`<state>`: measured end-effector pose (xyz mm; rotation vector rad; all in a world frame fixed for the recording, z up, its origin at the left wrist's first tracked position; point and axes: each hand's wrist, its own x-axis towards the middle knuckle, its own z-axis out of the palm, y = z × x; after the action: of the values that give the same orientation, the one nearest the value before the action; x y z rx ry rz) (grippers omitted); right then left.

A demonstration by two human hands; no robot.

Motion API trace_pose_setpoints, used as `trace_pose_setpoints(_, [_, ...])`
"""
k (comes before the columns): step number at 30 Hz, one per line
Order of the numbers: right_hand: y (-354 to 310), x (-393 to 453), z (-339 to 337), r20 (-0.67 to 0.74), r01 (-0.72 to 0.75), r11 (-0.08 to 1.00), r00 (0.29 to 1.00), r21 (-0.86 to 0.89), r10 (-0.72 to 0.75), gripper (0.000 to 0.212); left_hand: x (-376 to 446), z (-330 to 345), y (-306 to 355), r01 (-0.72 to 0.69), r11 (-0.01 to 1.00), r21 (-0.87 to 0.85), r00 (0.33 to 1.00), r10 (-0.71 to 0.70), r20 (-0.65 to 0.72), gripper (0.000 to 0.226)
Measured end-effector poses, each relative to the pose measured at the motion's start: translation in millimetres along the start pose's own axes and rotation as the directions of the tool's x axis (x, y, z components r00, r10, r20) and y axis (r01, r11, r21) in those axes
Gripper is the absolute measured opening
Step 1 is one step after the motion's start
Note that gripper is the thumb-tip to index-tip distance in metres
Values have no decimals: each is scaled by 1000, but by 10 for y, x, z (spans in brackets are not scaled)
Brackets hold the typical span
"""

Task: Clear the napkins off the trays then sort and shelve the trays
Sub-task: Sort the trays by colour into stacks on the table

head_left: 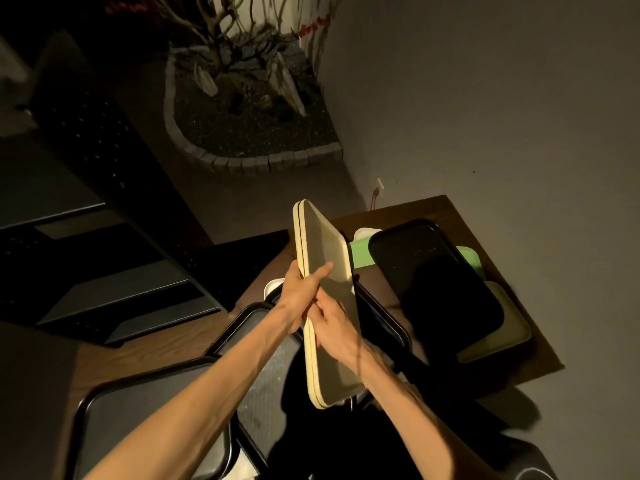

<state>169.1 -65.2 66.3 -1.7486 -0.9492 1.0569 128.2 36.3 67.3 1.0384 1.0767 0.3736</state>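
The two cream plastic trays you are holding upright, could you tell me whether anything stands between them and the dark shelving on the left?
Nothing visible does. The cream trays, gripped by left hand and right hand, have open floor between them and the dark shelves.

— Was any text, label, brand, number or sign read anywhere in the view?

— None was read. No lettering was made out on any surface, and the scene was dimly lit.
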Motion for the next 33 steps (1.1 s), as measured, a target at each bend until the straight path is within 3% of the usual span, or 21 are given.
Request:
trace_pose_setpoints(5, [50,37,54,144,-23,999,989,-41,29,41,21,-122,-63,-30,997,66,994,37,-100,15])
trace_pose_setpoints(9, [27,30,-54,201,-39,998,979,39,30,34,12,-278,-106,-44,994,103,988,58,-145,12])
trace_pose_setpoints(12, [251,158,-285,-73,-75,997,994,16,76,29,-64,-411,22,-99,984,147,981,122,-152,17])
trace_pose_setpoints(15, [600,303,-618,-440,-206,955,893,-214,94,54,-104,-611,215,-136,989,55,987,140,-74,6])
trace_pose_setpoints(17, [690,324,-834,-550,-298,928,825,-224,132,67,-114,-724,322,-144,988,52,989,145,-24,11])
trace_pose_setpoints(19, [618,279,-974,-512,-303,952,823,-31,245,59,-120,-755,362,-150,987,60,989,151,-6,20])
trace_pose_setpoints(21, [582,265,-1038,-379,-311,935,855,170,353,33,-99,-733,331,-119,992,39,992,120,-25,26])
trace_pose_setpoints(24, [636,284,-1096,-368,-284,942,868,181,332,32,-65,-650,238,-23,1000,-4,1000,23,-16,20])
trace_pose_setpoints(28, [855,249,-1145,-487,-251,958,826,136,285,33,54,-525,7,93,996,8,993,-92,-80,49])
trace_pose_setpoints(33, [1152,188,-1196,-513,-265,944,793,194,328,39,213,-439,-495,260,958,121,956,-238,-173,25])
